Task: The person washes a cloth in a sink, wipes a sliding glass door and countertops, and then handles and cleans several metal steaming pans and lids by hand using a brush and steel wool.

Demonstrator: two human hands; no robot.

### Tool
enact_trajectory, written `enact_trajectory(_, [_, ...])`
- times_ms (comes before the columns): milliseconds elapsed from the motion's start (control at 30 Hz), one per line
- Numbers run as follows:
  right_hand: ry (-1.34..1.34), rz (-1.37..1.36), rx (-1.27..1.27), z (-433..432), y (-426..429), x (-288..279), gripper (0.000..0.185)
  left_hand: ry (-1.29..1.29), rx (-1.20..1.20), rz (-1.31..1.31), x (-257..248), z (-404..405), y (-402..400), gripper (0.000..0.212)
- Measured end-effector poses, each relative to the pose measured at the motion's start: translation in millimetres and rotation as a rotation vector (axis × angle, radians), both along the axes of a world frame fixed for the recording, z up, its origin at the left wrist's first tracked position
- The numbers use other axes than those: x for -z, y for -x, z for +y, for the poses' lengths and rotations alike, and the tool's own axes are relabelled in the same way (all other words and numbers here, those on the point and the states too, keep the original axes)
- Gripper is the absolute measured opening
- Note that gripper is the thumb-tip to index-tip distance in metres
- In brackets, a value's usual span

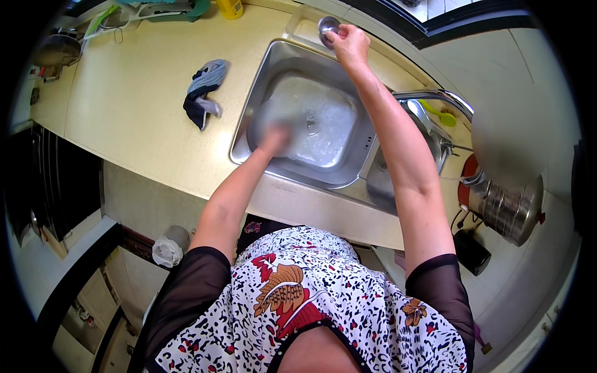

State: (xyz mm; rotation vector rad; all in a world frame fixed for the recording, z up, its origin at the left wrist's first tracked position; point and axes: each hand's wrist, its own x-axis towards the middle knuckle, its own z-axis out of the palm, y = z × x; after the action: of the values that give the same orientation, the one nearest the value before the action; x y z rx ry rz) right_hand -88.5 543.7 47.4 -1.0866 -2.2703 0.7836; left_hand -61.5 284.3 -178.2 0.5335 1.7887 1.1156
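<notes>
A round, shiny metal piece, perhaps a sink strainer or small dish, is pinched by its edge in the fingers of my right hand. That hand is over the ledge at the back of the counter, beyond the sink's far rim. My left hand is down inside the stainless steel sink, near its left front side. A blur covers the fingers, so what they touch or hold is hidden. Cloudy, sudsy water lies in the basin, with the round drain showing through it.
A crumpled blue, navy and grey cloth lies on the counter left of the sink. A chrome faucet, a green-handled brush and a smaller basin are at the right. A yellow container stands at the back.
</notes>
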Motion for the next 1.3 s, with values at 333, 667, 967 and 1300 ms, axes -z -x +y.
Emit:
enact_trajectory(333, [0.217, 0.109, -0.052, -130, -147, 33, 0.009, -0.083, -0.034, 0.776, 22, 24, -26, 0.027])
enact_trajectory(667, [0.694, 0.09, 0.435, -188, -301, 40, 0.016, 0.064, 0.464, 0.846, -13, 100, -31, 0.035])
enact_trajectory(967, [0.763, 0.182, 0.413, -182, -286, 45, 0.016, 0.124, 0.512, 0.96, -12, 94, -24, 0.034])
enact_trajectory(1300, [0.816, 0.031, 0.243, -168, -258, 68, 0.02, -0.175, 0.193, 1.065, -138, 28, 37, 0.029])
